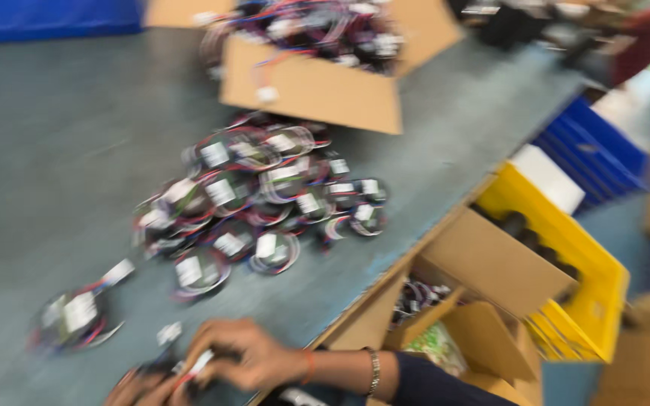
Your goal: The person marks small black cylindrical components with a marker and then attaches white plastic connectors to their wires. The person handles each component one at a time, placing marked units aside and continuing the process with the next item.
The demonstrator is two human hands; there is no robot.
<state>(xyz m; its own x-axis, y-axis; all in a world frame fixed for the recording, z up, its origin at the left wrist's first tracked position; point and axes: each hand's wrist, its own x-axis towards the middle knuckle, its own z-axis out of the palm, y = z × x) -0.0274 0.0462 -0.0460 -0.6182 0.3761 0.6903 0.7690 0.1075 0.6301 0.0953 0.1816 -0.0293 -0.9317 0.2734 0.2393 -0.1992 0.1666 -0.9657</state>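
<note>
- Right hand [246,353] and left hand [135,389] together pinch a coiled wire bundle [182,368] at 6 o'clock, near the table edge [385,274].
- Bare tabletop [62,150] lies open toward 10 o'clock.
- Bundle's axis is too blurred to tell.

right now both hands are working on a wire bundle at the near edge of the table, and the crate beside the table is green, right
Not quite: the head view shows the crate is yellow, not green. The rest holds: the left hand and right hand are together on a wire bundle at the near edge of the table.
</note>
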